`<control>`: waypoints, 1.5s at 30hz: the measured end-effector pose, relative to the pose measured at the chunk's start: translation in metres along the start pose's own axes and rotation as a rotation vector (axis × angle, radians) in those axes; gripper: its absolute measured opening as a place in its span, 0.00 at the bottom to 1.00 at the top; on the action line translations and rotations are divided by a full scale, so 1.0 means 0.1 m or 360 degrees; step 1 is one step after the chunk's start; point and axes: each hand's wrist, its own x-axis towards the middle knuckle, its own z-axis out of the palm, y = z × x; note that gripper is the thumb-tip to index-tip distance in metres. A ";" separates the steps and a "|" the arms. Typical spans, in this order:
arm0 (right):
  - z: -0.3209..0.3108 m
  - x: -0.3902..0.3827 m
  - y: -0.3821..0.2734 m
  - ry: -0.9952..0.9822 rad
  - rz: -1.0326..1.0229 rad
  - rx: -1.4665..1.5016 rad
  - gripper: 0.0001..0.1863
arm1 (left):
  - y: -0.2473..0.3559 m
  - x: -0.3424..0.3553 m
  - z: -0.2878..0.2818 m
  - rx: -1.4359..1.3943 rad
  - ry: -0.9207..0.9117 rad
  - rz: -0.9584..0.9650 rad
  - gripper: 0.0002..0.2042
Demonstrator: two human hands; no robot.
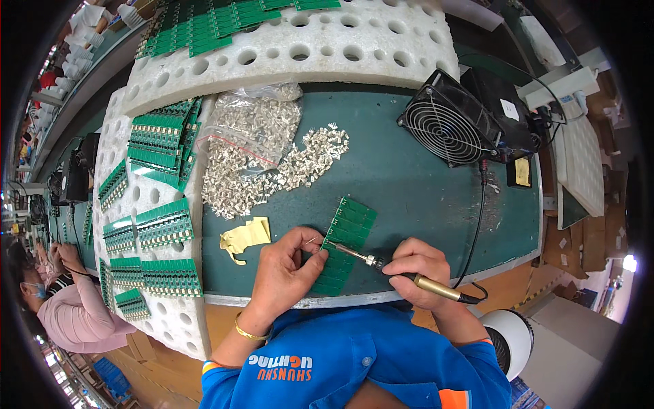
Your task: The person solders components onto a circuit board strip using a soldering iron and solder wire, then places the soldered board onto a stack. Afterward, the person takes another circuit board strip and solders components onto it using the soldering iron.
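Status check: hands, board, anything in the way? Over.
Left hand at left edge of board, grip unclear. Right hand gripping iron, its tip at the board. Nothing visibly blocking; loose connectors lie beyond, apart.

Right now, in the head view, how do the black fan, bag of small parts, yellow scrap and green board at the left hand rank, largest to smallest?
1. Black fan and bag of small parts: too alike to rank
2. Green board, partly covered
3. Yellow scrap

Electronics workshop: soldering iron [370, 260], green circuit boards [354, 219], heaped white connectors [235, 184].
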 end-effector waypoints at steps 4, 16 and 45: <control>0.00 0.01 0.00 -0.0010 0.0047 0.0017 0.13 | -0.03 0.00 -0.01 0.0010 -0.0004 0.0021 0.07; 0.00 0.05 -0.03 -0.0008 0.0145 -0.0001 0.12 | 0.01 0.00 -0.02 -0.0017 -0.0061 -0.0064 0.04; -0.02 0.12 -0.14 -0.0079 0.0326 0.0052 0.09 | -0.04 0.00 -0.01 0.0000 -0.0019 0.0035 0.04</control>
